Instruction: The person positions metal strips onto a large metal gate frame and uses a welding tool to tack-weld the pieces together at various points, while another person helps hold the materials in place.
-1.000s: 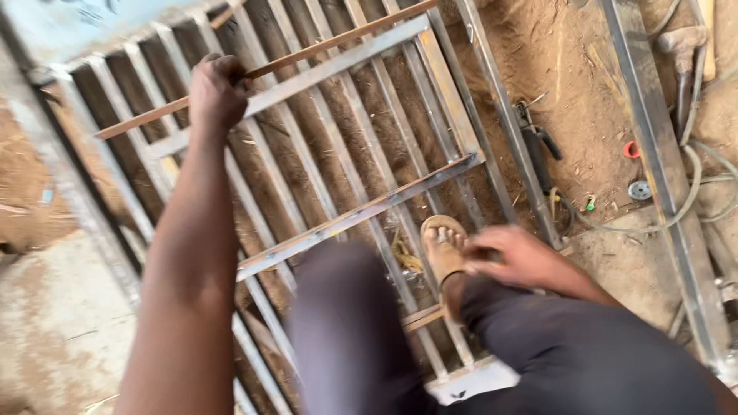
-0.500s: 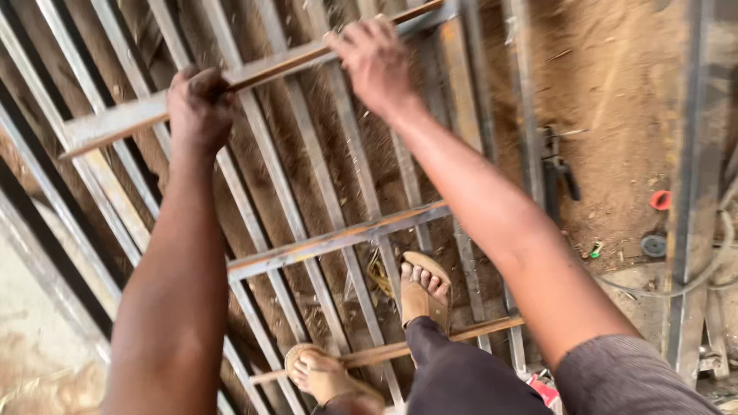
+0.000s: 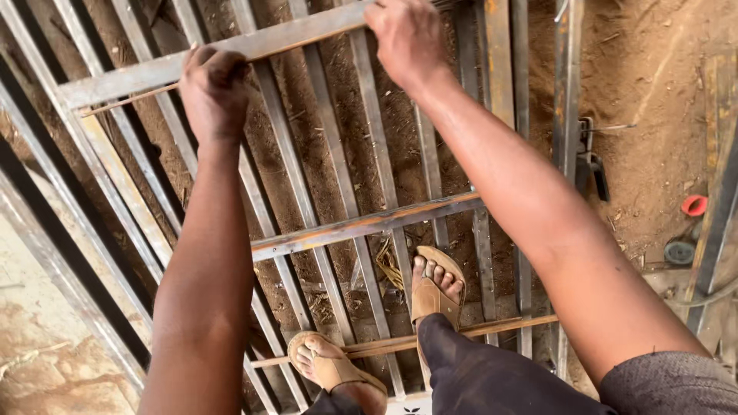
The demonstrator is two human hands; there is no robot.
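Observation:
A welded metal grille frame (image 3: 361, 227) of grey, rusty bars lies over bare earth beneath me. My left hand (image 3: 214, 88) grips its far top rail (image 3: 146, 77), with a thin rusty rod (image 3: 127, 101) running under the fingers. My right hand (image 3: 406, 38) is closed on the same rail further right. Both arms reach straight out. My two sandalled feet (image 3: 434, 280) stand between the bars near the lower cross rod (image 3: 492, 327).
A dark clamp-like tool (image 3: 592, 165) lies on the dirt to the right of the frame. A red cap (image 3: 694, 204) and a small grey disc (image 3: 679, 252) rest near a long steel bar (image 3: 719, 207) at far right. Pale concrete (image 3: 46, 338) shows at lower left.
My right hand rose from near my knee and took hold of the top rail. The view shifted closer over the frame, and both feet now show.

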